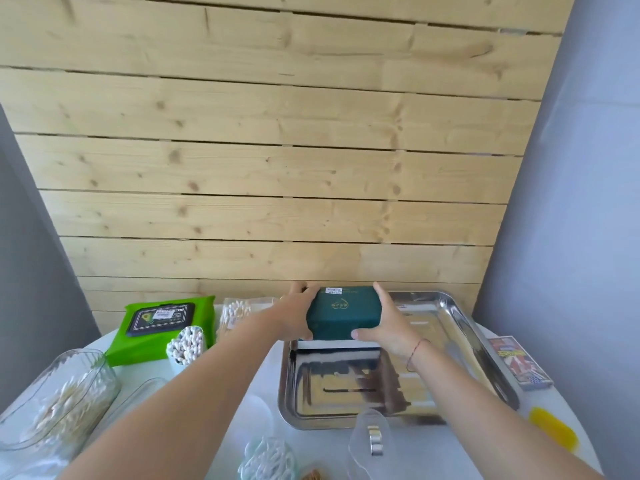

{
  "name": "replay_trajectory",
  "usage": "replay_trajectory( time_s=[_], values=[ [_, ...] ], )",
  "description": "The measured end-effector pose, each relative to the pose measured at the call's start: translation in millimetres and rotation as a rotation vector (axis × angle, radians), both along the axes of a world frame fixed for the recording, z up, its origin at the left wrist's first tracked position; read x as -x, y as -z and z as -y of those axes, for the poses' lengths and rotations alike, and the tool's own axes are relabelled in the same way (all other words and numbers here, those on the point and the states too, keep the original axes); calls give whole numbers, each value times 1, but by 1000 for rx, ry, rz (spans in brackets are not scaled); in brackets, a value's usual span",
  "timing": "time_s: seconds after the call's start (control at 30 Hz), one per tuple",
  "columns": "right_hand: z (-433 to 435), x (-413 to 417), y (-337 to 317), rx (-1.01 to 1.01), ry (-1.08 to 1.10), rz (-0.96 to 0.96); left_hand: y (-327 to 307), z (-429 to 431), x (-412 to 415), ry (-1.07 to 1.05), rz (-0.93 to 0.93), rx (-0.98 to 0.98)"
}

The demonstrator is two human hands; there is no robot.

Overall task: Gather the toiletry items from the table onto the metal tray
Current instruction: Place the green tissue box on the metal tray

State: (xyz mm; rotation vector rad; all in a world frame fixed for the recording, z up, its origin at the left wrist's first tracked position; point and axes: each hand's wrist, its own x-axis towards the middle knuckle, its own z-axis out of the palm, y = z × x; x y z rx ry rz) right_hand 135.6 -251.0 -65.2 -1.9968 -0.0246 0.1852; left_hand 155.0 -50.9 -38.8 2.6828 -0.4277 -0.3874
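Nearest to the camera, at the bottom edge of the white round table (242,403), stands a small cup of cotton swabs (268,460), and just right of it a clear plastic piece with a small metal clip (375,441). At the near left lies a clear plastic box (52,407) filled with more swabs, and at the near right edge a yellow object (554,427), too blurred to tell what it is. In the middle right lies the metal tray (491,368), its shiny floor mostly bare. A flat colourful packet (519,363) lies on the table just beside the right rim of the tray. Further to the left, a cup of white cotton swabs (185,344) stands in front of a green pack of wet wipes (162,325), and a bag of wooden swabs (235,315) lies beside this pack. At the far left part of the tray, both hands hold a dark green box (343,315). The left hand (298,318) presses the left side of the box, with the thumb at its near corner and the fingers curled around its far edge. The right hand (388,325) closes on the right side, the thumb along the near lower edge, the fingers over the top right corner. The box sits between the two palms, above a white layer that touches the tray floor.
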Motion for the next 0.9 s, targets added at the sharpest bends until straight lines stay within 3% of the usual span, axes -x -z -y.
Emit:
replay_trajectory(
  time_s=[0.27,0.47,0.63,0.7,0.8,0.9],
  values=[
    [-6,0,2,86,74,30,10,3,11,-48,64,-66],
    [-3,32,-42,307,165,210,-12,-18,49,-103,119,80],
    [17,110,-77,213,209,351,-32,-43,114,-165,264,276],
    [22,146,-72,144,202,320,-31,-52,146,-179,242,380],
    [21,189,-50,74,99,132,-23,-66,189,-125,53,515],
    [21,219,-31,60,-46,-59,-7,-76,219,-81,-84,466]
  ],
)
